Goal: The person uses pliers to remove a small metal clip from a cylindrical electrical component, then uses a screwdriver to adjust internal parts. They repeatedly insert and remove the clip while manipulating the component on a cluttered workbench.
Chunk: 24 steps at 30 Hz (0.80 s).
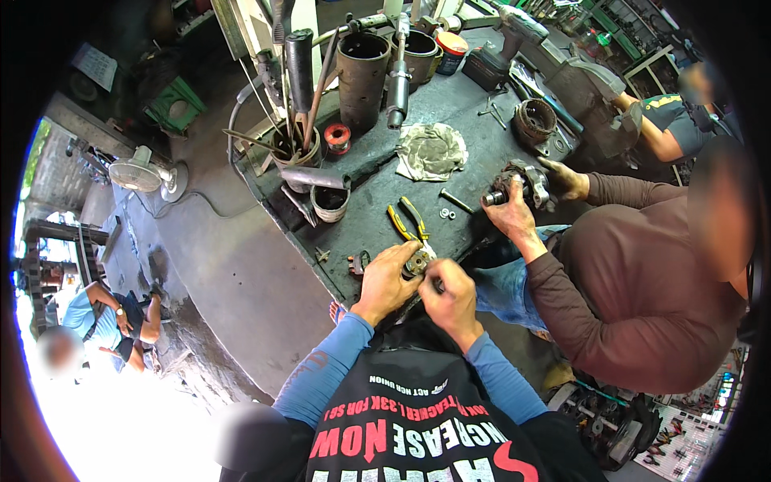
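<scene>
At the near edge of the dark workbench, my left hand [388,279] grips a small round metal part [416,263] between thumb and fingers. Close beside it, my right hand [450,296] is closed in a fist; a bit of something dark shows at its fingers, too hidden to name. Just beyond the metal part lie yellow-and-black pliers [411,218], handles spread and jaws partly covered. A small part with dark and reddish pieces [359,262] rests left of my left hand. Farther off are a bolt [456,201] and two small nuts [446,214].
On the right, a co-worker in a brown sleeve holds a greasy metal assembly [520,186] over the bench. A stained rag [432,151], a tool pot [297,153], a can [330,201], a red spool [337,138] and a tall dark cylinder [361,84] stand or lie farther back.
</scene>
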Available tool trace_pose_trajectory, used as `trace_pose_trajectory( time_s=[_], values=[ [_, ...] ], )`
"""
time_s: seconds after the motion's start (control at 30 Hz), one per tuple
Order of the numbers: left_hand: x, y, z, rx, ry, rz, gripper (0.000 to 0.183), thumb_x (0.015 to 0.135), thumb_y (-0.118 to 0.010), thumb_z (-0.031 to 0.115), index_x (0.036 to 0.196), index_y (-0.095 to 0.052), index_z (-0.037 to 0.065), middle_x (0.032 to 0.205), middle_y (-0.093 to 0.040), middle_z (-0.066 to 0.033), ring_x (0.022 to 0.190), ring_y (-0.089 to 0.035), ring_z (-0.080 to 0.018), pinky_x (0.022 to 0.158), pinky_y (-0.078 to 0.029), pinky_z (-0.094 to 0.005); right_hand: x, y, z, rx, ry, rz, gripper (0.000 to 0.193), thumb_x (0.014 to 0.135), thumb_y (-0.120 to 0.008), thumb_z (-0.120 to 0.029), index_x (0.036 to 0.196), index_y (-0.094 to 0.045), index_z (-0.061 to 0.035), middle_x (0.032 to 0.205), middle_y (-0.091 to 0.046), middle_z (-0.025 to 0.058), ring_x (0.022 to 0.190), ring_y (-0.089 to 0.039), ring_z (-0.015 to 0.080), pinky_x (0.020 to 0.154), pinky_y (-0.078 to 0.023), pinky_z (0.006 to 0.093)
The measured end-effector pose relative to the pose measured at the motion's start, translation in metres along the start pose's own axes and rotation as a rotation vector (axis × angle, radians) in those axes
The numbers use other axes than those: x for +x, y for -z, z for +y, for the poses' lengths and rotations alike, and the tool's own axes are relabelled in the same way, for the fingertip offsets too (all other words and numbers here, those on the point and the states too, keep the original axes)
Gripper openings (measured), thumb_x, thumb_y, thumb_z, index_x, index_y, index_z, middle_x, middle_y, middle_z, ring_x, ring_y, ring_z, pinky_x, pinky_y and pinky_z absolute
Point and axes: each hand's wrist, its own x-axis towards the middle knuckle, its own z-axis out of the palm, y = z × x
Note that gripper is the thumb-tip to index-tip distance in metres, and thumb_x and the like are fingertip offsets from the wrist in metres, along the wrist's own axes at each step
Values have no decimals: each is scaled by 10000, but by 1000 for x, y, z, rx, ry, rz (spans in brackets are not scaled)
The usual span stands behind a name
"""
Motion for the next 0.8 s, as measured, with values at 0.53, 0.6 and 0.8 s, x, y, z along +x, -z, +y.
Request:
trace_pose_trajectory(
  time_s=[0.53, 0.6, 0.8],
  values=[
    [-7, -6, 3, 3, -3, 10, 698, 863, -905, 324, 1460, -648, 69, 1363, -721, -186, 1301, -661, -383, 1126, -494, -494, -3, 11, 19, 347, -227, 50, 127, 925, -756, 49, 1009, -676, -4, 962, -750, 92, 812, -700, 138, 734, -570, 306],
    [-11, -10, 1, 31, 12, 34, 718, 868, -919, 365, 1461, -652, 62, 1362, -717, -190, 1301, -653, -383, 1130, -487, -486, 2, 25, 25, 512, -398, 249, 98, 972, -722, 71, 1031, -686, 0, 981, -748, 60, 853, -668, 83, 741, -556, 262],
    [7, 17, 52, -306, 281, 74, 669, 830, -960, 299, 1385, -710, 21, 1177, -813, -168, 1088, -786, -256, 981, -598, -394, -1, 60, 15, 551, -422, 276, 69, 997, -698, 70, 1033, -682, 13, 967, -737, 61, 836, -665, 96, 774, -559, 260]
  ],
)
